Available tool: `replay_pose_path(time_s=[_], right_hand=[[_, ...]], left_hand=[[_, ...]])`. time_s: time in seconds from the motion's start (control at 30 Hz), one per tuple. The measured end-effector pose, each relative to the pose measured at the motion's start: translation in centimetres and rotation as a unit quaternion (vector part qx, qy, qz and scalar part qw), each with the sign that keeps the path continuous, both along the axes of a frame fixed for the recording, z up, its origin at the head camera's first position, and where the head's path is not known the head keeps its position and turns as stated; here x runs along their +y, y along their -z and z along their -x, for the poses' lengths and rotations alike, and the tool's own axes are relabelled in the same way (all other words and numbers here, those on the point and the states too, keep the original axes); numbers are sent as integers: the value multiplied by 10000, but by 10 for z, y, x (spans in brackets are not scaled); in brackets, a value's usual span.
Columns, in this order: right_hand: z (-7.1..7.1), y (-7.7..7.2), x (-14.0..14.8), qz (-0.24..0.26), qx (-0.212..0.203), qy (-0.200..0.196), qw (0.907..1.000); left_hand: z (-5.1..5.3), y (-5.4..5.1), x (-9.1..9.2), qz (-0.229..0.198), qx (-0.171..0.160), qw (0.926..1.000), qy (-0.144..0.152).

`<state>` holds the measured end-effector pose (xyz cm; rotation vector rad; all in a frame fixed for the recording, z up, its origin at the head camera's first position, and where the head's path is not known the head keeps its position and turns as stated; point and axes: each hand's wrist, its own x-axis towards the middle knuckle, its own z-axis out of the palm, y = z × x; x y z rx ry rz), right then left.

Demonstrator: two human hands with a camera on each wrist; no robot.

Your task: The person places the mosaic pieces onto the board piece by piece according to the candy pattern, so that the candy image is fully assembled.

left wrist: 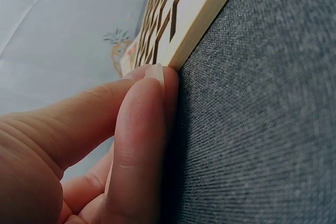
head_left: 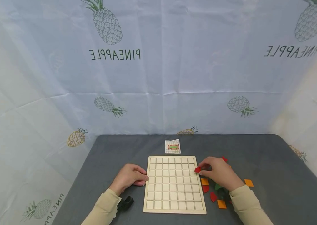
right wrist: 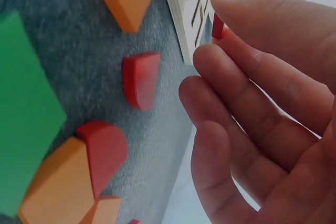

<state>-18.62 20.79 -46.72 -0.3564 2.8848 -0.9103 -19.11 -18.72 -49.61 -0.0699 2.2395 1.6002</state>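
Observation:
A pale wooden grid board (head_left: 174,213) lies flat on the table. My left hand (head_left: 130,177) grips its left edge, thumb and fingertips bent close together there; in the left wrist view, the thumb (left wrist: 137,145) partly hides the contact. Over the board's right edge, my right hand (head_left: 219,171) pinches a small red block (head_left: 197,169) between thumb and forefinger. That block shows edge-on in the right wrist view, with the other fingers loosely bent below. Beside the board lie an orange block (head_left: 204,182) and a red block (head_left: 205,189) with a curved side.
Several more red, orange and green blocks are scattered right of the board, partly under my right forearm, including an orange one (head_left: 249,183) farther out. A pattern card (head_left: 173,146) lies behind the board. Near my left wrist is a black object (head_left: 126,203).

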Motion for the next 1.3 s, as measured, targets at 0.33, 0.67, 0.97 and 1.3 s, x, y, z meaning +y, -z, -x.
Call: replay_pose_path(time_s=[0.33, 0.67, 0.97, 1.3], right_hand=[[-1, -1, -14, -139, 99, -57, 9998], [-1, 4, -20, -328, 119, -93, 9993], [0, 7, -21, -364, 224, -102, 9990], [1, 7, -24, -558, 187, -22, 9983]], left_hand=[[-1, 1, -1, 13, 38, 10000, -28], [0, 3, -1, -30, 60, 10000, 12], [0, 2, 0, -33, 44, 10000, 49], [1, 0, 1, -37, 17, 10000, -7]])
